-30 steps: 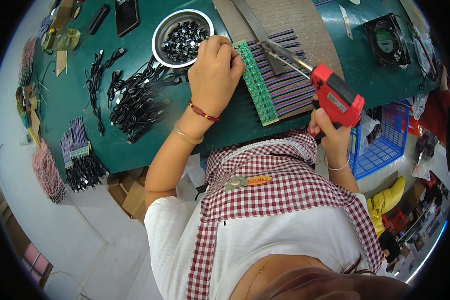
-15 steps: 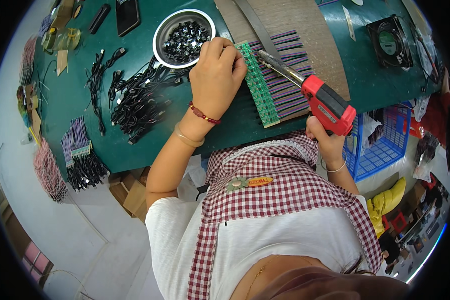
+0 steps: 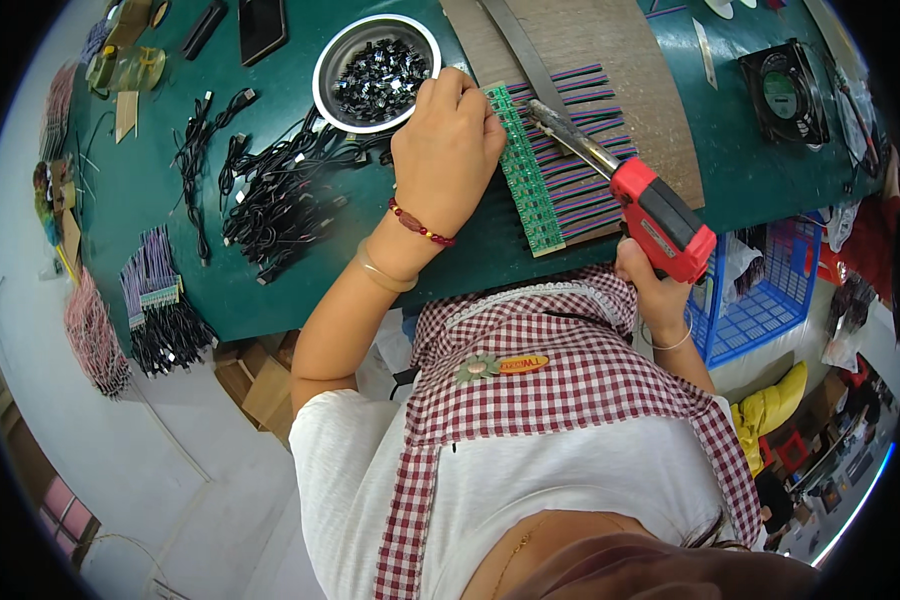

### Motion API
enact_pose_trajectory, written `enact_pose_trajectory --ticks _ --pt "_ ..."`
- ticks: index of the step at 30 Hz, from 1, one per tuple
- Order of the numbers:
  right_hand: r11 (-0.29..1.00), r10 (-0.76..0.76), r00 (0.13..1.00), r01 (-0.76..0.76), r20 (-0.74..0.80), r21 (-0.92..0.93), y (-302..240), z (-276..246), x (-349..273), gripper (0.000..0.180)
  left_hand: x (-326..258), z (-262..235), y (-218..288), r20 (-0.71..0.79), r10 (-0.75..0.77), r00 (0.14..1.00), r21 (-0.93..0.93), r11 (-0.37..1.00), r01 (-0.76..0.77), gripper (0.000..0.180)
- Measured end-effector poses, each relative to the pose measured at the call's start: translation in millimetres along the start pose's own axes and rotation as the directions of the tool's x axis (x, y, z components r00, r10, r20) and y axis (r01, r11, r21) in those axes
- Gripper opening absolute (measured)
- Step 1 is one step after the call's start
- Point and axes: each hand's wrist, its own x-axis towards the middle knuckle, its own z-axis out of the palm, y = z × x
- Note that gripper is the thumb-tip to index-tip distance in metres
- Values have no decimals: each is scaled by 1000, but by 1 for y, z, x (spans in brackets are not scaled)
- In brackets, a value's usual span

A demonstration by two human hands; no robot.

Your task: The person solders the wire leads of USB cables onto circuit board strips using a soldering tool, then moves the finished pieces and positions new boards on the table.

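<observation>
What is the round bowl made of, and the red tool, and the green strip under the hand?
The round bowl looks like shiny metal: its rim gleams silver. The red tool, held in the right hand, seems to have a hard plastic body and a dull grey metal tip. The green strip, under the left hand, looks like stiff circuit board, matte with rows of small dots.

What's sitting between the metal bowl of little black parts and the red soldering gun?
In the head view, the left hand and the green circuit board strip lie between the metal bowl and the red soldering gun.
</observation>
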Motion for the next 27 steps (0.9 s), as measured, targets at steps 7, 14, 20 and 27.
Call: enact_pose_trajectory --ticks 7,14,20,27 --pt "1000 -22 1000 22 8 7 3 -2 -3 7 0 0 0 -1 -8 1000 9 1000 8 9" --pt "994 103 995 -103 8 41 9 -7 -9 26 3 -5 -1 60 21 998 20 1000 -22 9" --pt "991 127 992 -127 8 51 11 -4 -13 26 11 -10 -6 151 77 986 9 997 -80 7" --pt "998 58 997 -59 51 15 8 0 -13 24 13 -12 -6 182 90 979 18 995 -95 7"
